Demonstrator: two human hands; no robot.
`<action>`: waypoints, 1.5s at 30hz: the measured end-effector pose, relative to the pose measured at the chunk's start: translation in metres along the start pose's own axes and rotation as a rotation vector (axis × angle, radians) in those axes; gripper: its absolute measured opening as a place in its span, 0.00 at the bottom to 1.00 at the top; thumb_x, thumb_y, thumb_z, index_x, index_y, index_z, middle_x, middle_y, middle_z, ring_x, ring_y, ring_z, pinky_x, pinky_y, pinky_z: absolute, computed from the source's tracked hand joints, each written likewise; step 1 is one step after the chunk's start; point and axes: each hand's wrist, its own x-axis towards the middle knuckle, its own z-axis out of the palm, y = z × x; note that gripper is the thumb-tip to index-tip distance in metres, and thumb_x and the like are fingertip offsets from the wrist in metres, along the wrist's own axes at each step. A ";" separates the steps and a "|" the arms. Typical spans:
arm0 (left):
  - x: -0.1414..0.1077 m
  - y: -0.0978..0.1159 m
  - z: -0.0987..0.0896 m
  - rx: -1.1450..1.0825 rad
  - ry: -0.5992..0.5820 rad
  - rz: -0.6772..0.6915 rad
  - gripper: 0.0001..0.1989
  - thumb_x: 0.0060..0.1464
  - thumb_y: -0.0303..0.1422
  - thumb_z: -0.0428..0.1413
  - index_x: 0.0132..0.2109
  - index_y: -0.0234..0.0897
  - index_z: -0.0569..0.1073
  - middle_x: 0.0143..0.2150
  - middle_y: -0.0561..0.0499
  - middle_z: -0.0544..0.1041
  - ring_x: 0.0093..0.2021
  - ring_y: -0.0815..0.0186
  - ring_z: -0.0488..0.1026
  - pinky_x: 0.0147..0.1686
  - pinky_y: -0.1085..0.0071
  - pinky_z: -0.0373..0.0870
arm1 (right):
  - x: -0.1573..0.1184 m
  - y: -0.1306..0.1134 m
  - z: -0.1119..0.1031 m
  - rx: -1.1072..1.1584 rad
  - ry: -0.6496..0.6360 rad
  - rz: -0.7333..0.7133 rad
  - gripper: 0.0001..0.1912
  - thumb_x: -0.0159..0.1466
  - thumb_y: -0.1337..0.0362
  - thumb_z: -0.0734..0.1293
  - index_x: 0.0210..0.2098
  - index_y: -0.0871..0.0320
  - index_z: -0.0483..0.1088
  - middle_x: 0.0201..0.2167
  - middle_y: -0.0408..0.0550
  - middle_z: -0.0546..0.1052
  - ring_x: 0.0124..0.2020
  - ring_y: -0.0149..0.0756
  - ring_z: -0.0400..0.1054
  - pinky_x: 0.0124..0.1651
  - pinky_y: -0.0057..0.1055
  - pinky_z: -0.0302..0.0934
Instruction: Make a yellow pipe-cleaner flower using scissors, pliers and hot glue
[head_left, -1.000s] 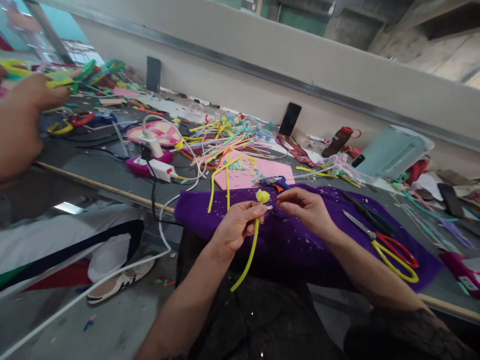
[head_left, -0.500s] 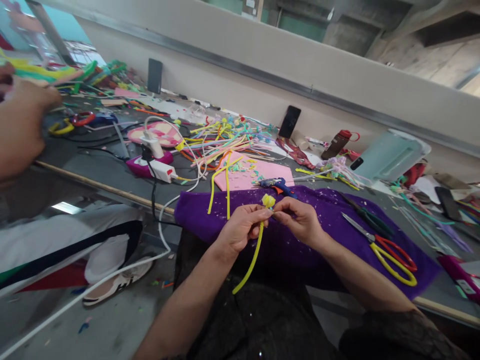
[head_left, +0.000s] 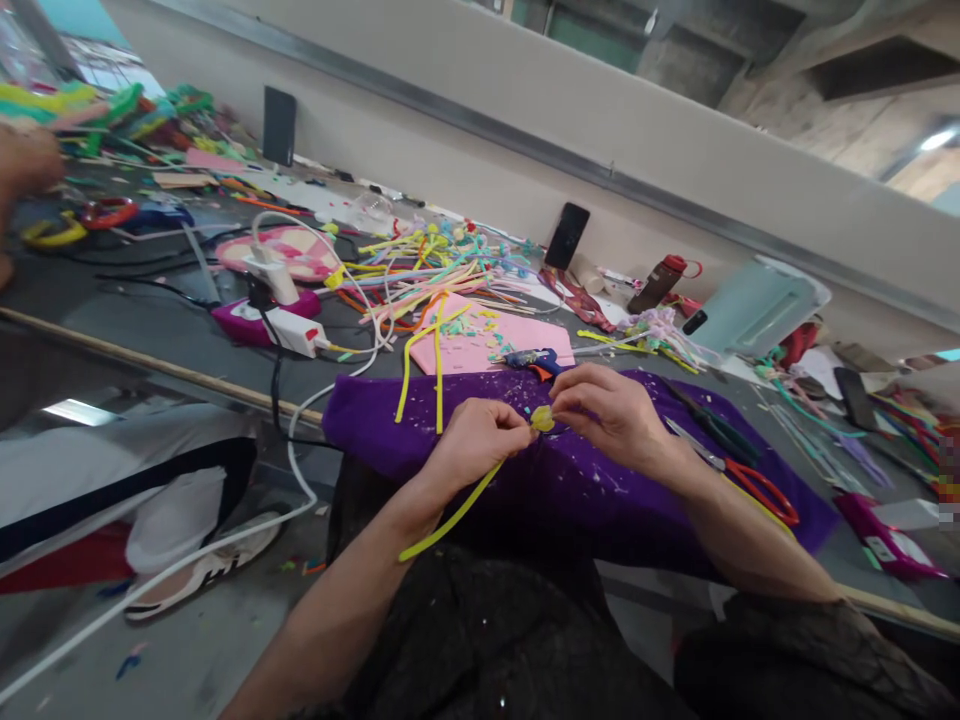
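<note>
A yellow pipe-cleaner flower (head_left: 542, 419) is between my hands, above a purple cloth (head_left: 600, 500) strewn with tiny scraps. My left hand (head_left: 480, 440) pinches it just below the head, and its long yellow stem (head_left: 454, 518) trails down to the left, past my wrist. Thumb and fingers of my right hand (head_left: 619, 420) are closed at the right tip of the head; the exact contact is partly hidden. Right behind the hands lies a blue glue gun (head_left: 541, 362) on a pink sheet (head_left: 502, 335). Scissors with a red handle (head_left: 761, 490) are partly covered by my right forearm.
Two yellow pipe cleaners (head_left: 439, 385) hang over the cloth's left part. Farther back lies a heap of coloured pipe cleaners (head_left: 442, 265). A power strip (head_left: 277, 325) with cables, a phone (head_left: 567, 236), a brown bottle (head_left: 661, 283) and dark-handled pliers (head_left: 712, 420) are around. Another person's hand (head_left: 26, 165) is far left.
The flower head has tipped from upright to pointing right, its stem swinging left. My right fingers have moved from below the head to its tip. The view has shifted slightly right.
</note>
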 end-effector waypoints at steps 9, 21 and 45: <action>0.001 -0.003 0.001 0.059 0.002 0.040 0.11 0.41 0.38 0.55 0.21 0.34 0.73 0.16 0.56 0.65 0.19 0.73 0.57 0.21 0.75 0.51 | 0.000 0.001 0.009 -0.057 -0.074 -0.074 0.06 0.61 0.68 0.62 0.32 0.58 0.70 0.37 0.49 0.74 0.38 0.35 0.66 0.40 0.33 0.62; 0.000 -0.007 0.005 -0.005 0.025 0.046 0.09 0.39 0.36 0.56 0.20 0.34 0.73 0.16 0.56 0.66 0.19 0.73 0.57 0.20 0.75 0.50 | -0.004 0.004 0.013 -0.166 -0.144 -0.084 0.07 0.62 0.69 0.60 0.33 0.58 0.71 0.39 0.49 0.74 0.38 0.37 0.65 0.40 0.34 0.60; 0.001 -0.010 0.005 0.024 0.003 0.076 0.10 0.41 0.37 0.55 0.21 0.34 0.73 0.16 0.56 0.64 0.20 0.72 0.57 0.20 0.75 0.48 | -0.002 0.005 0.016 -0.261 -0.213 -0.139 0.07 0.60 0.71 0.61 0.33 0.58 0.70 0.39 0.48 0.74 0.38 0.35 0.67 0.39 0.33 0.53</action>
